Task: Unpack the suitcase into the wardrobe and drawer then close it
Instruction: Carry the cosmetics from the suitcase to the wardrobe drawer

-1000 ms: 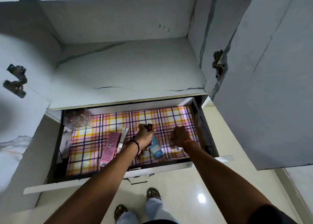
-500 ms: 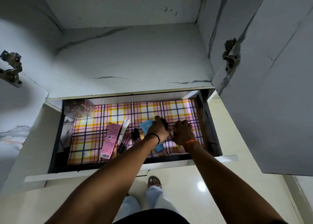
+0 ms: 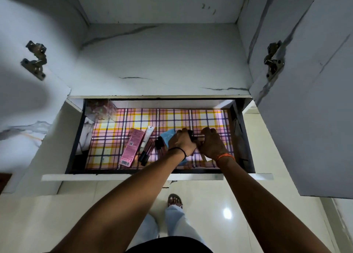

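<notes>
Drawer (image 3: 133, 176): one, pulled fully out below the wardrobe shelf, lined with one plaid sheet (image 3: 118, 126) in pink, yellow and purple.
Drawer contents, left to right: one clear plastic box (image 3: 99, 110) in the far-left corner; one pink carton (image 3: 131, 147) lying flat; one white tube (image 3: 147, 136) just beside it; what look like two or three dark slim tubes (image 3: 146, 154), exact number hard to tell; one blue tube (image 3: 168, 136) partly hidden under the left hand.
Wardrobe (image 3: 162, 61): one bare marbled shelf above the drawer; two doors swung open, one metal hinge (image 3: 35, 59) on the left door and one hinge (image 3: 273, 59) on the right.
Left hand (image 3: 181, 142): inside the drawer, fingers curled round a small dark item (image 3: 191, 133), black band on the wrist.
Right hand (image 3: 213, 143): touching the left hand, fingers curled over the same small item or a part of it; which cannot be told. Orange thread on the wrist.
Floor (image 3: 257, 214): glossy tiles, one sandalled foot (image 3: 174, 200) in sight.
</notes>
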